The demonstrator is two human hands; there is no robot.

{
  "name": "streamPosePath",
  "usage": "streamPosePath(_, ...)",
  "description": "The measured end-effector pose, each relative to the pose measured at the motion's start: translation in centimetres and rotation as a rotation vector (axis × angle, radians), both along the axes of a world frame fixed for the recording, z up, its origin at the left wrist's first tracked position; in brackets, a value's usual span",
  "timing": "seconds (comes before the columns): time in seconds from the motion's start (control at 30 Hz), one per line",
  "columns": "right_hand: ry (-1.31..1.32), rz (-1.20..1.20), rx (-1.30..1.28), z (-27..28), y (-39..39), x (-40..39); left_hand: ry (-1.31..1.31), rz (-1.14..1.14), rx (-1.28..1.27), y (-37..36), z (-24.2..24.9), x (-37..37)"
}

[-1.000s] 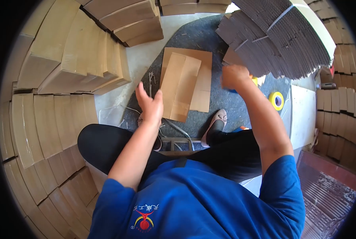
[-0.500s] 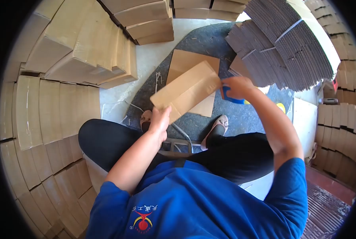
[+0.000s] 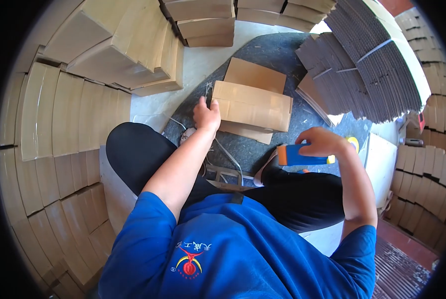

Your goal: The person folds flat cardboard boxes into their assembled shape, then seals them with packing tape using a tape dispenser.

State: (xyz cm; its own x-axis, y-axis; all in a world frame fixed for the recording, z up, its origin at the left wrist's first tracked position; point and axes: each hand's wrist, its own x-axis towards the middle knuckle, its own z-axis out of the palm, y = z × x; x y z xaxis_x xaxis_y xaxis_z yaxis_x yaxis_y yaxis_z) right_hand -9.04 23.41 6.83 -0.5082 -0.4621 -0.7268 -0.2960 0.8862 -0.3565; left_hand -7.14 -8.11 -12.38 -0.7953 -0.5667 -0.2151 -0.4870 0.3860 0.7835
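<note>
A closed brown cardboard box [image 3: 253, 105] lies over a flat cardboard piece [image 3: 255, 74] above the dark mat. My left hand [image 3: 206, 114] grips the box's left end, thumb and fingers at its edge. To the right of the box and a little lower, my right hand [image 3: 318, 142] is closed on a blue tool [image 3: 298, 155] with an orange-brown end, apart from the box. A yellow round thing [image 3: 353, 144] shows just beyond my right hand.
Flattened cardboard sheets [image 3: 367, 60] stand in a tied stack at the upper right. Cardboard boxes [image 3: 68, 114] line the left side, and more boxes [image 3: 205, 27] are at the top. A thin pale strap [image 3: 228, 153] curls on the dark mat [image 3: 263, 45].
The box has turned from a slant to nearly level, and my left hand has moved up with it. My right hand has moved down, away from the box, with the blue tool.
</note>
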Motion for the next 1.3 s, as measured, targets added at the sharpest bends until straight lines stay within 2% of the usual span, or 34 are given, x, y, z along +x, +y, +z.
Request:
streamPosePath(0.03, 0.001, -0.052, -0.079, 1.9, -0.4, -0.1, 0.012, 0.163, -0.257, 0.6, 0.4, 0.1)
streamPosePath(0.07, -0.011, -0.140, -0.179, 3.6, -1.0, 0.0, 0.213, 0.157, -0.354, 0.7, 0.9, 0.5)
streamPosePath(0.13, -0.018, -0.253, -0.383, 5.4, -2.0, 0.1, 0.378, -0.117, 0.249, 0.7, 3.5, 1.7)
streamPosePath(0.17, -0.010, -0.259, -0.498, 5.0, -2.3, 0.0, 0.149, -0.218, 0.616, 1.2, 6.7, 2.6)
streamPosePath(0.23, -0.048, -0.300, -0.644, 4.4, -3.4, -0.3, 0.071, -0.348, 1.099, 2.0, 9.0, 3.7)
streamPosePath(0.27, -0.047, -0.297, -0.640, 4.1, -4.0, -0.4, 0.085, -0.459, 1.207, 2.2, 9.9, 3.9)
streamPosePath(0.3, -0.039, -0.315, -0.619, 3.5, -4.5, -0.5, 0.091, -0.457, 1.211, 2.3, 10.4, 4.0)
streamPosePath(0.37, -0.032, -0.337, -0.558, 2.6, -5.0, -0.6, 0.000, -0.418, 1.399, 2.3, 10.9, 4.3)
streamPosePath(0.5, -0.054, -0.350, -0.533, 1.3, -5.1, -0.9, -0.020, -0.435, 1.362, 2.1, 9.5, 4.1)
streamPosePath(0.67, -0.178, -0.537, -0.704, -0.2, -4.9, -1.1, -0.123, -0.297, 1.585, 1.4, 9.7, 3.5)
streamPosePath(0.9, -0.117, -0.503, -0.625, -0.8, -6.5, -1.3, -0.113, -0.214, 1.433, 1.7, 8.6, 4.3)
streamPosePath(0.97, 0.008, -0.420, -0.548, -0.6, -7.0, -1.4, -0.160, -0.168, 1.240, 1.7, 8.9, 4.2)
streamPosePath(1.03, 0.023, -0.409, -0.582, -0.2, -6.8, -2.4, -0.141, -0.179, 1.221, -0.3, 9.0, 3.1)
streamPosePath(1.07, 0.057, -0.431, -0.552, 0.4, -6.8, -2.9, -0.127, -0.083, 1.143, -1.1, 9.2, 2.4)
streamPosePath(1.17, 0.295, -0.318, -0.428, 0.5, -7.3, -4.4, -0.079, 0.052, 0.928, -4.8, 7.8, -0.8)
streamPosePath(1.2, 0.293, -0.321, -0.434, 0.5, -7.8, -4.8, -0.087, 0.050, 0.851, -5.8, 7.6, -1.6)
streamPosePath(1.3, 0.434, -0.213, -0.220, -0.3, -10.1, -5.4, -0.087, 0.044, 0.732, -6.1, 6.7, -3.0)
